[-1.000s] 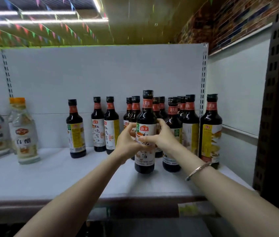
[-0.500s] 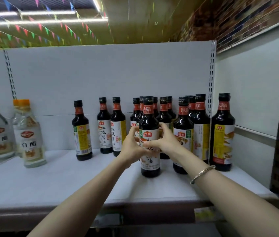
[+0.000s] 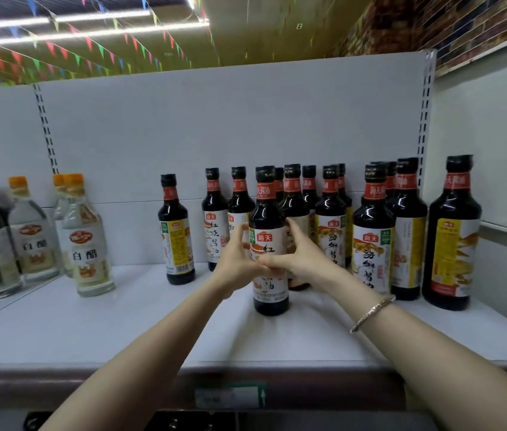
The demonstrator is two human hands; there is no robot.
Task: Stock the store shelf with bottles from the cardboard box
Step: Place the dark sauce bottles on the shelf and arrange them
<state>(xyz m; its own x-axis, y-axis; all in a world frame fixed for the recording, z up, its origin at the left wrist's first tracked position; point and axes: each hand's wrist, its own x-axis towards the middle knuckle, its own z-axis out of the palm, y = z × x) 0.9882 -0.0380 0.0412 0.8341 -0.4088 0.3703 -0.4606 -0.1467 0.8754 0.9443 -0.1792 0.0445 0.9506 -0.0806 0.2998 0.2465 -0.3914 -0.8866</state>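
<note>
**Both hands on one upright bottle at the front of the shelf**

A dark soy sauce bottle (image 3: pixel 269 244) stands on its base on the white shelf (image 3: pixel 152 331), in front of a cluster of dark bottles (image 3: pixel 333 219) ranged along the back panel. Its long axis runs straight up, black cap at the top, label facing the camera. The left hand (image 3: pixel 236 262) wraps the bottle's left side at label height with fingers curled round the glass; the right hand (image 3: pixel 300 259) mirrors it on the other side, fingers curled behind the body and thumb reaching across the front. The two thumbs meet or nearly meet over the lower half of the label. Neither hand is clearly nearer; the grip is even, at mid-body, well below the neck.

The relation that matters is front to back: the held bottle sits nearer the shelf edge than its neighbours, with the row just behind it and a bottle close behind its right shoulder. My reading is that the bottle is being squared up or eased back into the group, so any push should run along the shelf, with the axis kept vertical, so it does not knock those behind.

To the left stands a single dark bottle (image 3: pixel 177 231), apart from the rest, and further left some clear vinegar bottles (image 3: pixel 87 241) with orange caps. A bracelet (image 3: pixel 372 312) circles the right wrist. The cardboard box is not in view
</note>
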